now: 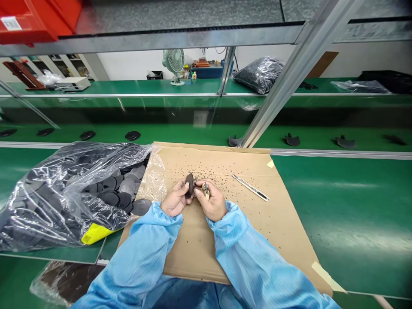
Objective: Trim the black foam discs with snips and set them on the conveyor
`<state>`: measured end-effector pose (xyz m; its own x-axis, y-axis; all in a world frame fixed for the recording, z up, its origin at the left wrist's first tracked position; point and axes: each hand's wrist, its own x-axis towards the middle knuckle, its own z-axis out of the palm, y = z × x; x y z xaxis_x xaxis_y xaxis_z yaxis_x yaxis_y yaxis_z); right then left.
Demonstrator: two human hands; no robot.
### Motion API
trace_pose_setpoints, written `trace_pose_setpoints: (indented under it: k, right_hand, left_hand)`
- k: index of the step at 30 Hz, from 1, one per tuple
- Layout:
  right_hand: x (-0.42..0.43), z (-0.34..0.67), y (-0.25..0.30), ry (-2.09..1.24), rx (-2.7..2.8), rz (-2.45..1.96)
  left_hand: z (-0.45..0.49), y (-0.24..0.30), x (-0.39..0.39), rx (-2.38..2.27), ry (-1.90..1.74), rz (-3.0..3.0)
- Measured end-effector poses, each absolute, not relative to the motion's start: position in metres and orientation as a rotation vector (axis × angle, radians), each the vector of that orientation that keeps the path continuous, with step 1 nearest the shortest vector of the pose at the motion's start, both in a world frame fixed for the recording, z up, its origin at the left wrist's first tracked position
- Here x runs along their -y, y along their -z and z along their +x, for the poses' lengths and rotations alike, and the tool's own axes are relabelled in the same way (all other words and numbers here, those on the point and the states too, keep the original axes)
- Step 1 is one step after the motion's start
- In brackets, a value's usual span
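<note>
My left hand (175,198) is closed on a black plastic disc (189,185), held up on edge between thumb and fingers. Pinched in my right hand (212,201) is a small brass-coloured metal hand tool (206,191), its tip close to the disc; its exact kind is partly hidden by the fingers. Both hands are over a cardboard sheet (193,244) strewn with small black specks. A slim utility knife (251,187) lies on the cardboard to the right. On the left, a clear plastic bag (64,184) opens on several more black discs (127,186).
Behind the cardboard runs a green conveyor belt (180,134) carrying spaced black parts (292,139). A slanted metal post (277,98) rises at the right. Overhead is a shelf (180,40) with a red bin (38,21). A small fan (174,62) stands farther back.
</note>
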<state>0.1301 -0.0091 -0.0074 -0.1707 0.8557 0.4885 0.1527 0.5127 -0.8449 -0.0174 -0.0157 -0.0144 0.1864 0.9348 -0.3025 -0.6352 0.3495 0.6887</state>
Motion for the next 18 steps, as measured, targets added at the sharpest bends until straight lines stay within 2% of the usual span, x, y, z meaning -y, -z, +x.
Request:
trace_pose_setpoints:
  k: [18]
  right_hand:
    - [0.0163,0.1305,-0.0019,-0.624,1.756,-0.776]
  left_hand:
    - [-0.0261,0.0173,0.0201,-0.637,-0.988,0.538]
